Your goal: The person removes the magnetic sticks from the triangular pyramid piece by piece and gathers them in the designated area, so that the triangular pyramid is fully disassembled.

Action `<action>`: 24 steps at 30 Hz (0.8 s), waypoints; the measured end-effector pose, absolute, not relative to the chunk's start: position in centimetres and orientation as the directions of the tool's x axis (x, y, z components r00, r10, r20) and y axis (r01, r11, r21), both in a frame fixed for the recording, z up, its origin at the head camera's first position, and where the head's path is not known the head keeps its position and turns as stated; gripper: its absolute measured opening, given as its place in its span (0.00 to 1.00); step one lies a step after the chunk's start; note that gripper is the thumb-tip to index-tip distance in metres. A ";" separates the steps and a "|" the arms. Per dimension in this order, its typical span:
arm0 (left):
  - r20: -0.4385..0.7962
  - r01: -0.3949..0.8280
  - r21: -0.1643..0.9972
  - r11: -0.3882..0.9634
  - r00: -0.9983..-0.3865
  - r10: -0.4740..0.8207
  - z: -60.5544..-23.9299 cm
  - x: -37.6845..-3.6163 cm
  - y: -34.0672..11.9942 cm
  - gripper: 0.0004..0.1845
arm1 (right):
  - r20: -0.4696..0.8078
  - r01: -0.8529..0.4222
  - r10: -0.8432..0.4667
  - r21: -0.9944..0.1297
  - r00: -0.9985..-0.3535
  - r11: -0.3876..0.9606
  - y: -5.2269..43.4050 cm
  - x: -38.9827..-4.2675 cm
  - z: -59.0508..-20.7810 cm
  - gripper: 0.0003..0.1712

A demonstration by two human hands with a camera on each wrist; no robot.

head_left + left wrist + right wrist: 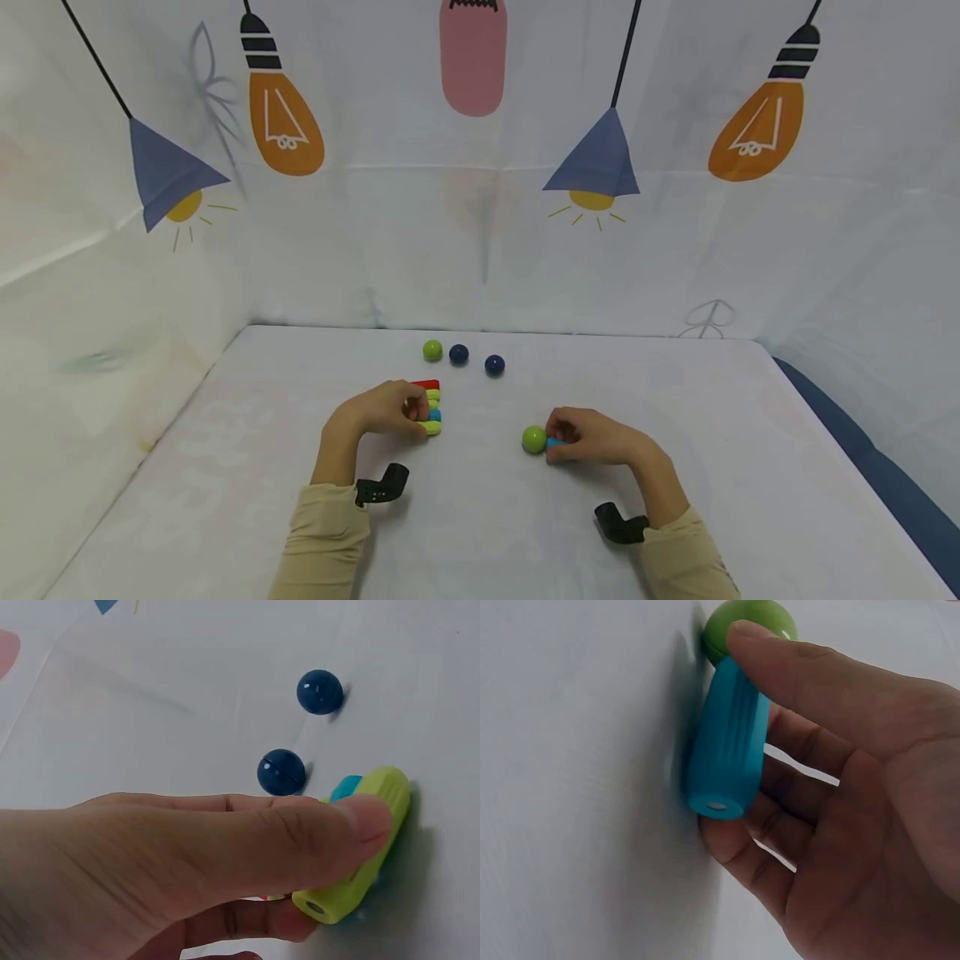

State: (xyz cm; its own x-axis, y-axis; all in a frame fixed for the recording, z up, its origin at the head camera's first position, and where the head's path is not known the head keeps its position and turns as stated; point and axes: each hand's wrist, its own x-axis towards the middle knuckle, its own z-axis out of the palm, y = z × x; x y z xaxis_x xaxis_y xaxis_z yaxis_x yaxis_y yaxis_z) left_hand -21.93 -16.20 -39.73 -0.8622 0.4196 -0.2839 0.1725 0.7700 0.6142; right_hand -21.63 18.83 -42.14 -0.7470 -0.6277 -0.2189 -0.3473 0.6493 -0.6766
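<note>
My left hand (382,408) holds a lime-green magnetic stick (390,791), with the thumb along its side and the fingers behind. Beside that stick, in the head view, lie a blue stick (435,414), a yellow-green one and a red stick (427,384) in a row, partly hidden by the fingers. My right hand (600,436) pinches a blue magnetic stick (730,742) between thumb and fingers, close over the table. One end of it meets a green ball (534,439); the other end faces the right wrist camera and shows a small metal disc.
Toward the back of the white table (225,500) sit another green ball (432,350) and two dark blue balls, one left (459,355) and one right (494,365). Behind the table hangs a white cloth (420,250) printed with lamps. Each wrist carries a black camera mount.
</note>
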 end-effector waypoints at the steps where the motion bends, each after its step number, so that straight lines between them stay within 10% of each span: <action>1: -0.288 0.166 0.611 0.774 -0.864 0.413 -39.8 -22.0 -16.2 0.10 | -0.223 -0.345 -0.629 -0.678 -0.745 0.649 19.0 -21.6 -42.1 0.15; 24: -0.001 0.590 0.466 0.659 -0.744 0.668 -42.9 -21.0 -3.1 0.24 | -0.164 -0.389 -0.654 -0.688 -0.739 0.612 19.1 -22.2 -43.0 0.08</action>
